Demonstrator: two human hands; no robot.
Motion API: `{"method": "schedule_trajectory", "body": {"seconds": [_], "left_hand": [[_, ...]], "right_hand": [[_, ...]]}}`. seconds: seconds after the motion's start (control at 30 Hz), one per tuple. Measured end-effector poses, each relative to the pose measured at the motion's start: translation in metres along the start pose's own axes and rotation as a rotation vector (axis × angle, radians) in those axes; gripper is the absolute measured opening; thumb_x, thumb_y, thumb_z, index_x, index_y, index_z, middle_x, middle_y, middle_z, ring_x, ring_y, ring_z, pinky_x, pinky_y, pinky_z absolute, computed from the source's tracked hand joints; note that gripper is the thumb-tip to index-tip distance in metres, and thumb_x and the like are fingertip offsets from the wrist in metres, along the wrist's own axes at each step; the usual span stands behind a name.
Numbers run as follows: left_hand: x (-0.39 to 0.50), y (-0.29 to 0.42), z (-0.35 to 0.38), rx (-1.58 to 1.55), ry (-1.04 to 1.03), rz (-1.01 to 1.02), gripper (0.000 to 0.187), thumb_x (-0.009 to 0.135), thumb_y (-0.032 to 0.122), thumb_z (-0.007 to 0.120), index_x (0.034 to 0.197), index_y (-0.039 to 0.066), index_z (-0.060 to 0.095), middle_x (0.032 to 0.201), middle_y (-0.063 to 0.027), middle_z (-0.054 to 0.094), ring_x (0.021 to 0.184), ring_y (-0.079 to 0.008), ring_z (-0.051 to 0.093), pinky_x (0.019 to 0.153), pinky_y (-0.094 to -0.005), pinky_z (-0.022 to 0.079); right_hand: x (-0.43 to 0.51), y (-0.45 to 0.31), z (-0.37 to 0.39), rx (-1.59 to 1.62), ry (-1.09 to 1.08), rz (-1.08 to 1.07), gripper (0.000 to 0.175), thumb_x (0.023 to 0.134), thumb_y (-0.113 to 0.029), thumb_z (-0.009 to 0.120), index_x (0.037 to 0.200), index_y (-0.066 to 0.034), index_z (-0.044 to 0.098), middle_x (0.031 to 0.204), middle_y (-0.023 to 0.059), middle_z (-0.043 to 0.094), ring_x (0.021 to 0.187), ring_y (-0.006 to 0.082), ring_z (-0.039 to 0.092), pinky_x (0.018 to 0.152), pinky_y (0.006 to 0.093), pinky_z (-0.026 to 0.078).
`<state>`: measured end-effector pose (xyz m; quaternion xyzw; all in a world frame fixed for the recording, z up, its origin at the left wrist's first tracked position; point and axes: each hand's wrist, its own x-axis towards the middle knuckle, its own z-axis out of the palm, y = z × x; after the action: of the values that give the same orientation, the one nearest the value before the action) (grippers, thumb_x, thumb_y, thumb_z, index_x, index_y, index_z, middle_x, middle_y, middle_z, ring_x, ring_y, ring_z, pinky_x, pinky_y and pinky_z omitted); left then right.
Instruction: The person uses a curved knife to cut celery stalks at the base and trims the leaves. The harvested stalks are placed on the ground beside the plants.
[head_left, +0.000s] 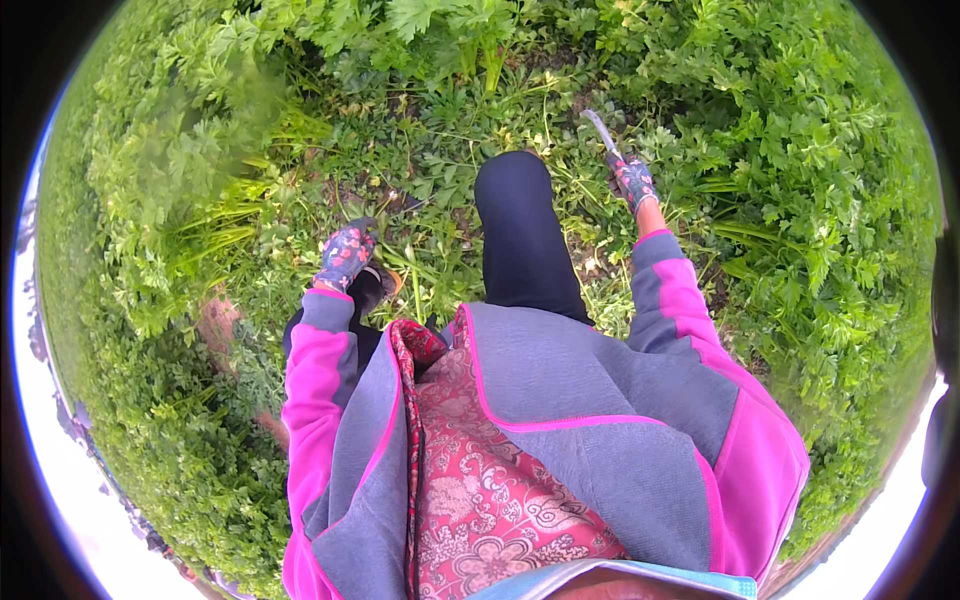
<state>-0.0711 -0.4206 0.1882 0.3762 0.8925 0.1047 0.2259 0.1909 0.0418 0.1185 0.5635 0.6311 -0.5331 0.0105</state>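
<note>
My right hand (632, 180), in a dark flowered glove, is closed on a knife whose pale, slightly curved blade (598, 129) points up and to the left, over low greenery. My left hand (349, 253), in a matching glove, hangs low at the left, just above a dark shoe (375, 289); its fingertips are partly hidden, and nothing shows plainly in it. Leafy celery-like plants (480, 37) with pale green stalks stand ahead of me. Cut-looking leaves and stems (442, 180) lie on the ground between my hands.
Dense rows of the same leafy plants (802, 187) rise at the right and at the left (187, 217). My bent knee (517, 195) in dark trousers juts forward in the middle. Bare soil (219, 322) shows at the left.
</note>
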Motion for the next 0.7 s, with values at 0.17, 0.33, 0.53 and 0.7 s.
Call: {"method": "schedule_trajectory", "body": {"seconds": [0.17,0.33,0.53,0.7], "left_hand": [[0.096,0.022,0.022,0.143,-0.191,0.077,0.023,0.081,0.024,0.059,0.099,0.01,0.064,0.083,-0.0164,0.065,0.078,-0.0354,0.062,0.068,-0.0442,0.05],[0.196,0.062,0.066,0.08,-0.377,0.282,0.018,0.081,0.019,0.056,0.095,0.012,0.065,0.084,-0.0125,0.065,0.078,-0.0346,0.061,0.07,-0.0425,0.049],[0.356,0.137,0.143,0.406,-0.376,0.58,0.014,0.078,0.015,0.053,0.083,0.01,0.065,0.084,-0.0123,0.065,0.073,-0.0287,0.062,0.071,-0.0387,0.049],[0.498,0.177,0.194,0.721,-0.247,0.61,0.018,0.081,0.018,0.052,0.083,0.01,0.068,0.084,-0.0116,0.067,0.077,-0.0256,0.064,0.067,-0.0383,0.05]], "right_hand": [[0.087,-0.009,0.083,0.083,-0.048,0.006,0.043,0.083,-0.045,0.057,0.093,-0.0027,0.063,0.067,0.0118,0.063,0.056,0.0226,0.062,0.053,0.0327,0.047],[0.162,-0.026,0.162,0.13,-0.143,0.016,0.042,0.083,-0.043,0.056,0.093,-0.0031,0.063,0.069,0.0135,0.064,0.06,0.0248,0.063,0.055,0.0335,0.048],[0.228,0.012,0.227,-0.11,-0.129,0.187,0.038,0.083,-0.04,0.055,0.092,-0.0038,0.063,0.076,0.0172,0.066,0.072,0.0305,0.065,0.063,0.0375,0.051],[0.229,0.061,0.255,-0.114,-0.034,0.06,0.036,0.086,-0.033,0.056,0.104,-0.0014,0.055,0.077,0.0138,0.063,0.069,0.0287,0.062,0.059,0.0369,0.048]]}}
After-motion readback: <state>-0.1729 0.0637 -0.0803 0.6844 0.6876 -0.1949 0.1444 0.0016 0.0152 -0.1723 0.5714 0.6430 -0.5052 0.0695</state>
